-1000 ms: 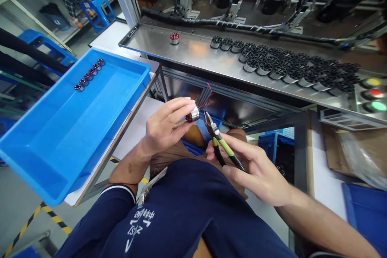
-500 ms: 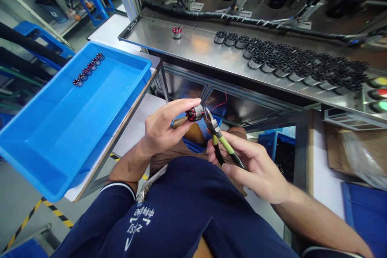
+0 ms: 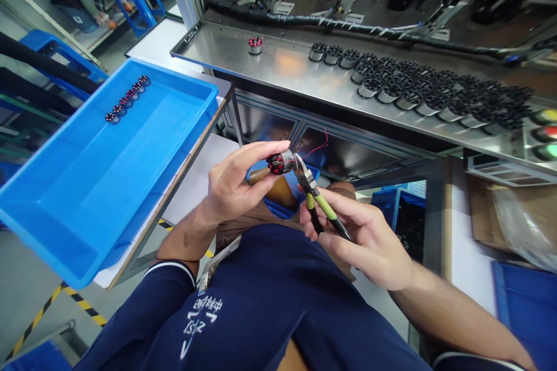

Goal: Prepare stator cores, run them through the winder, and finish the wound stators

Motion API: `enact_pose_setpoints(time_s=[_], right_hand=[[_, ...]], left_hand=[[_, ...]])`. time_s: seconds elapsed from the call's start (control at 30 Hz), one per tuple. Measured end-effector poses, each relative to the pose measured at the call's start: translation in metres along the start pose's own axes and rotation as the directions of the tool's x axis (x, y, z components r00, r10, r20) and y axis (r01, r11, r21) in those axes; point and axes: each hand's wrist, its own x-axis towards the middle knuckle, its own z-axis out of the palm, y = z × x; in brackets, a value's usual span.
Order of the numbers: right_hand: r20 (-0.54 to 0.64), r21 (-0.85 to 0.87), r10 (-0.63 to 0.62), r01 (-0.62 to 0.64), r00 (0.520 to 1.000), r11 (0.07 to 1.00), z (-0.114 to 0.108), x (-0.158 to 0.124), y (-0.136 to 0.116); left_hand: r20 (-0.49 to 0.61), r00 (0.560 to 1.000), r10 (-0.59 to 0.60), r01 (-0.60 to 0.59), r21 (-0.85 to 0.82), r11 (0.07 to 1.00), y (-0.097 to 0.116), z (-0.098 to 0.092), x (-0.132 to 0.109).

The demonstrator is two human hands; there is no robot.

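Note:
Between the thumb and fingers of my left hand (image 3: 232,182) is a small motor stator (image 3: 281,162), a grey cylinder with black and red windings. A thin red wire (image 3: 319,146) trails from its right side. My right hand (image 3: 365,237) grips diagonal cutters (image 3: 319,200) with yellow-green and black handles. The cutters' jaws are right beside the stator's right end, close to the wire; whether they touch it I cannot tell.
A blue tray (image 3: 100,197) at the left holds a row of several wound stators (image 3: 126,102). On the metal shelf (image 3: 209,46) ahead stand one red-wound stator (image 3: 255,45) and many black-topped ones (image 3: 409,98). Coloured buttons (image 3: 549,133) sit at the shelf's right end.
Almost nothing differs. Both hands keep their hold, and the stator and cutters stay in nearly the same place.

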Motion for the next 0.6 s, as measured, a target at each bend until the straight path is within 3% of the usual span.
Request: enact_pose_setpoints(time_s=[0.2,0.37,0.6], right_hand=[[-0.015,-0.012,0.007,-0.007,1.000,1.000,0.0004,0.0016,0.0019],[-0.117,-0.139,-0.010,-0.006,0.993,0.990,-0.0002,0.0021,0.0036],[-0.224,-0.092,-0.031,0.010,0.974,0.996,-0.0069,0.0023,0.0082]], left_hand=[[0.012,1.000,0.019,-0.019,0.018,1.000,0.0021,-0.0012,0.0025],[0.034,0.999,0.007,-0.009,0.055,0.998,-0.0001,-0.0017,0.0008],[0.030,0.993,0.116,-0.119,0.224,0.967,-0.0015,-0.0033,0.0053]])
